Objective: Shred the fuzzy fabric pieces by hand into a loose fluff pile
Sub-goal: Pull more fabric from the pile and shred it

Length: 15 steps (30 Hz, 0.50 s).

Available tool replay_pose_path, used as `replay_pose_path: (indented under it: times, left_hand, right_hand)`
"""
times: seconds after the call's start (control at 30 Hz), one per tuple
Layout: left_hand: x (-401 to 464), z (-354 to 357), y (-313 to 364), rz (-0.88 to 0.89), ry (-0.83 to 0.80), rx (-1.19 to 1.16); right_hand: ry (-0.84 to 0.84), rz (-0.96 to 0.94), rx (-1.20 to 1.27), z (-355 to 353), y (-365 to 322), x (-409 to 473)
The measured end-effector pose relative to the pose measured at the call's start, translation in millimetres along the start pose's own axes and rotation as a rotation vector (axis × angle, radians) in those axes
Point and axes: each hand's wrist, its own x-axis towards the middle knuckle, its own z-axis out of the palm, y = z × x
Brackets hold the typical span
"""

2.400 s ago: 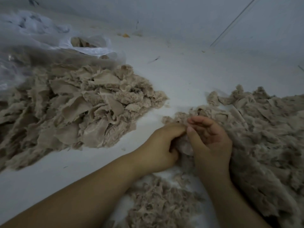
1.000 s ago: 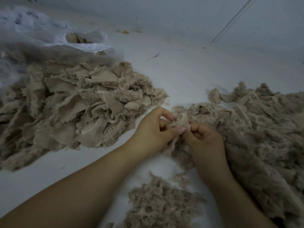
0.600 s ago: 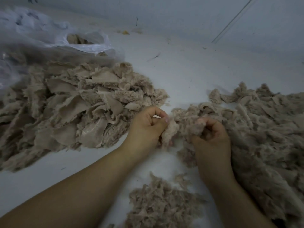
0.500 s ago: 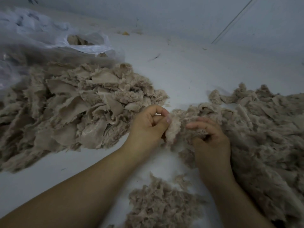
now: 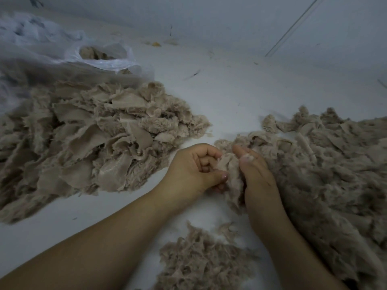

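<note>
I have one fuzzy piece (image 5: pixel 231 170) between both hands, just off the floor at the near edge of the right heap (image 5: pixel 326 168). My left hand (image 5: pixel 194 170) curls on its left edge, thumb pinching; my right hand (image 5: pixel 255 174) clamps the other side, fingertips hidden: opposed grips, I judge, for tearing. Whole scraps (image 5: pixel 94 139) sit left by the bag (image 5: pixel 100 59), fluff (image 5: pixel 201 260) below the hands so shreds fall there.

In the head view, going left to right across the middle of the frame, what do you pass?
Pile of flat fabric pieces → left hand → tuft held between the hands → right hand → large fluffy pile.
</note>
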Motion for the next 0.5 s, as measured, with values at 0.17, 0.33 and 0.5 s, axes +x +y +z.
replay_pose_path:
  times: [0.17, 0.33, 0.5]
  left_hand:
    - [0, -1, 2, 0.024, 0.085, 0.014]
    - [-2, -4, 5, 0.048, 0.139, 0.135]
    - [0, -3, 8, 0.053, 0.191, 0.057]
  right_hand:
    - [0.054, -0.065, -0.059, -1, 4, 0]
    - [0.084, -0.129, -0.12, -1, 8, -1]
    - [0.132, -0.147, -0.13, -6, 12, 1]
